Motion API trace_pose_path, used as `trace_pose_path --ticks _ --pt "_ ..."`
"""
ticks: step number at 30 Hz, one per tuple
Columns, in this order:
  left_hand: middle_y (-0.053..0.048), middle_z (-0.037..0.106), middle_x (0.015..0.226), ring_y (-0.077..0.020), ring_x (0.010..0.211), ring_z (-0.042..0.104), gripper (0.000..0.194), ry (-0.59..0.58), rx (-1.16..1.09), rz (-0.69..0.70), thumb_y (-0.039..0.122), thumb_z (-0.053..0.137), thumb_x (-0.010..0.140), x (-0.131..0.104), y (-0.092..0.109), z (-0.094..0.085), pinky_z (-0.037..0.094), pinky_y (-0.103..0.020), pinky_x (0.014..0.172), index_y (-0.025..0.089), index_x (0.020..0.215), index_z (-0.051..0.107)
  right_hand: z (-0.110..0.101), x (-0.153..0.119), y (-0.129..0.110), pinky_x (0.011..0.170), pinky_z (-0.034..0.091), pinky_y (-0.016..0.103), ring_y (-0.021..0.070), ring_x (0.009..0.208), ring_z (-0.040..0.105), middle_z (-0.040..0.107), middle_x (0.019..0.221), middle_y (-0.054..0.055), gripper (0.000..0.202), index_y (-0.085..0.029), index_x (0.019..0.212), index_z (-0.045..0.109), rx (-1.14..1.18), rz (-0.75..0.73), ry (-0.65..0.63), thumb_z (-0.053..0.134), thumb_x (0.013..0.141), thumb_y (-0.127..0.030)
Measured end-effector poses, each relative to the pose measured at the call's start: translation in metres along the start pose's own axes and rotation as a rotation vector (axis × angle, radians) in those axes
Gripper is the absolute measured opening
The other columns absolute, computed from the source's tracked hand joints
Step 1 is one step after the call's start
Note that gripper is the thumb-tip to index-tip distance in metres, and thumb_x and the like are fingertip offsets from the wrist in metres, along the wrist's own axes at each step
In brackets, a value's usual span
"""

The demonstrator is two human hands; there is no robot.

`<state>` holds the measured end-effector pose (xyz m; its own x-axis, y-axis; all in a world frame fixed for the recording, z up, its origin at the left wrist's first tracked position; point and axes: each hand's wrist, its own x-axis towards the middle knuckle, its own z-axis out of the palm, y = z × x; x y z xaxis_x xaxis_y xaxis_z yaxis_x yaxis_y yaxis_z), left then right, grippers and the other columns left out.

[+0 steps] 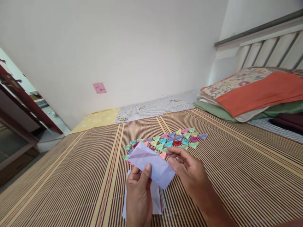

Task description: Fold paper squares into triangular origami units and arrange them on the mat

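A pale lilac sheet of paper (153, 165), creased and rectangular, is held up at a tilt in front of me. My left hand (140, 192) pinches its lower edge, thumb on top. Close to the sheet's right end is my right hand (187, 167), its fingers curled and apart; I see nothing between them. Below the held sheet, partly covered by it and my left hand, lies a stack of paper (156, 200) with coloured edges at its right side. Beyond my hands, several small folded paper pieces (169, 143) in many colours lie in rows.
The striped mat (82, 176) covers the bed. Pillows (255, 91) with an orange cover are piled at the right, by a white headboard (272, 50). A pink note (99, 88) is stuck on the wall (142, 47). A doorway (44, 107) opens at the left.
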<state>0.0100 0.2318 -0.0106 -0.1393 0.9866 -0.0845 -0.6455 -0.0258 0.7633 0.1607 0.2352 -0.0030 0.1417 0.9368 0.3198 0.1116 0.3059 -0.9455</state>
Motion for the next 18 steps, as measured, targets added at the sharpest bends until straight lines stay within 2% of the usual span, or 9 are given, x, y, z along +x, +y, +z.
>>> trace_pose_path --ticks 3,5,8,10,12,15,18 --pt "-0.009 0.082 0.103 -0.0250 0.094 0.078 0.040 0.053 -0.077 0.039 0.023 0.093 0.070 0.000 0.000 0.005 0.061 -0.036 0.088 0.018 0.108 0.078 -0.001 0.001 0.003 0.082 0.057 0.035 0.0245 0.096 0.071 0.075 0.105 0.009 0.043 -0.020 0.122 0.069 0.181 0.120 -0.196 0.074 0.089 -0.049" --pt "-0.009 0.082 0.103 -0.0250 0.095 0.078 0.039 0.054 -0.100 0.045 0.021 0.094 0.069 -0.001 0.000 0.007 0.061 -0.036 0.089 0.017 0.105 0.079 0.000 0.000 0.002 0.070 0.055 0.029 0.0200 0.080 0.068 0.074 0.090 0.005 0.035 -0.019 0.109 0.072 0.273 0.177 -0.280 0.078 0.086 -0.045" --pt "-0.010 0.082 0.100 -0.0265 0.096 0.078 0.036 0.021 -0.103 0.012 0.020 0.094 0.068 -0.004 0.000 0.008 0.062 -0.037 0.091 0.015 0.101 0.079 0.001 -0.003 -0.002 0.057 0.047 0.023 0.0131 0.063 0.056 0.064 0.072 -0.001 0.023 -0.019 0.088 0.070 0.317 0.160 -0.203 0.078 0.086 -0.040" --pt "-0.010 0.082 0.097 -0.0275 0.095 0.078 0.032 0.028 -0.098 0.003 0.020 0.093 0.069 -0.005 0.000 0.006 0.063 -0.038 0.091 0.014 0.097 0.079 -0.001 -0.004 -0.004 0.053 0.041 0.021 0.0111 0.059 0.049 0.057 0.067 -0.004 0.021 -0.019 0.083 0.068 0.289 0.136 -0.148 0.077 0.086 -0.038" --pt "-0.011 0.082 0.097 -0.0277 0.095 0.078 0.028 0.066 -0.108 -0.006 0.024 0.091 0.073 -0.004 0.000 0.003 0.063 -0.039 0.091 0.013 0.097 0.079 -0.005 -0.005 -0.006 0.051 0.037 0.021 0.0101 0.057 0.045 0.053 0.065 -0.005 0.019 -0.019 0.081 0.067 0.243 0.128 -0.168 0.076 0.087 -0.034" --pt "-0.014 0.082 0.106 -0.0280 0.098 0.078 0.024 0.126 -0.134 -0.055 0.026 0.082 0.085 0.000 0.001 -0.002 0.063 -0.039 0.093 0.012 0.104 0.079 -0.008 -0.005 -0.005 0.051 0.037 0.021 0.0100 0.057 0.044 0.051 0.065 -0.005 0.016 -0.019 0.080 0.067 0.220 0.133 -0.218 0.074 0.088 -0.031" --pt "-0.016 0.081 0.108 -0.0288 0.101 0.078 0.022 0.166 -0.156 -0.083 0.022 0.072 0.093 0.002 0.004 -0.001 0.064 -0.040 0.093 0.010 0.111 0.077 -0.008 -0.003 -0.001 0.055 0.042 0.022 0.0118 0.061 0.052 0.058 0.068 -0.004 0.016 -0.019 0.090 0.070 0.271 0.157 -0.159 0.076 0.085 -0.033"
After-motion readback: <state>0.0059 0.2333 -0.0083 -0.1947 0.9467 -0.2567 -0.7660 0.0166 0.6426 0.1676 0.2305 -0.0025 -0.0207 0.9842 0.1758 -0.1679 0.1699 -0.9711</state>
